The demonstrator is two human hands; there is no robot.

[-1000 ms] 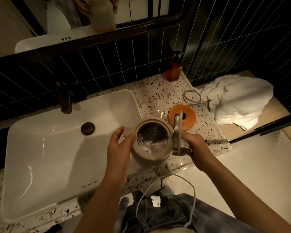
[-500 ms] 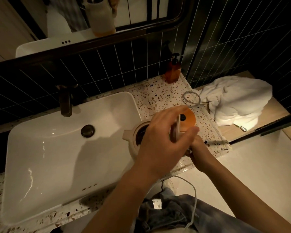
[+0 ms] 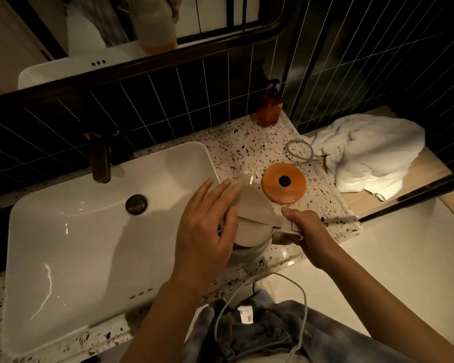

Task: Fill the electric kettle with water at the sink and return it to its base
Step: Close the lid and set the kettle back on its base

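- A dim bathroom: a speckled terrazzo counter (image 3: 249, 150) runs below dark tiled walls and a mirror, with a white sink (image 3: 71, 247) set into it and a dark faucet (image 3: 100, 158) at its back edge.
- The beige kettle (image 3: 249, 231) sits at the right rim of the sink, near the counter's front edge, with its lid (image 3: 252, 208) down.
- The left hand (image 3: 207, 231) lies flat and open over the kettle's left side, its fingers spread and resting on the lid; it grips nothing.
- The right hand (image 3: 304, 229) is closed around the kettle's handle (image 3: 288, 230) on the right side, thumb pointing toward the lid.
- The round orange base (image 3: 284, 183) lies on the counter just behind and to the right of the kettle, apart from it, its grey cord (image 3: 299, 153) looping behind.
- An amber soap dispenser (image 3: 269, 108) stands at the wall; a crumpled white towel (image 3: 364, 153) lies on the wooden ledge to the right.
- A white cable (image 3: 299, 297) hangs in front of the person's jeans.
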